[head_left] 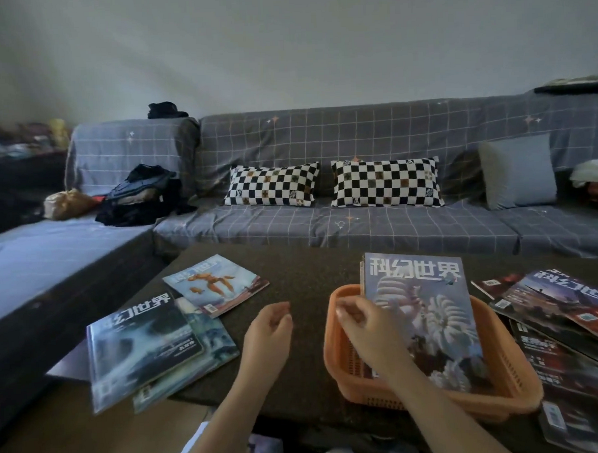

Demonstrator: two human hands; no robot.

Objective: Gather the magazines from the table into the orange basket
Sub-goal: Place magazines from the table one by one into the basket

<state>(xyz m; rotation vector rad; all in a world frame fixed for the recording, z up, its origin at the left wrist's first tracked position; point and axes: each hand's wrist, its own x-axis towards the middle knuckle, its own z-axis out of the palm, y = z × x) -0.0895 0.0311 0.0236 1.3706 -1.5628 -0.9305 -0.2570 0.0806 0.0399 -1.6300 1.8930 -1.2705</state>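
Both hands hovered low in the frame: the left hand (269, 333) loosely curled and empty over the bench (303, 281), the right hand (365, 326) relaxed above the orange basket (513, 384), gripping nothing that I could tell. By my judgement the job was partly done. Magazines stood in the basket, the flower-cover magazine (424, 310) foremost. A right-hand pile (569, 320), two overlapping issues at lower left (141, 346) and the orange-figure magazine (216, 284) remained out.
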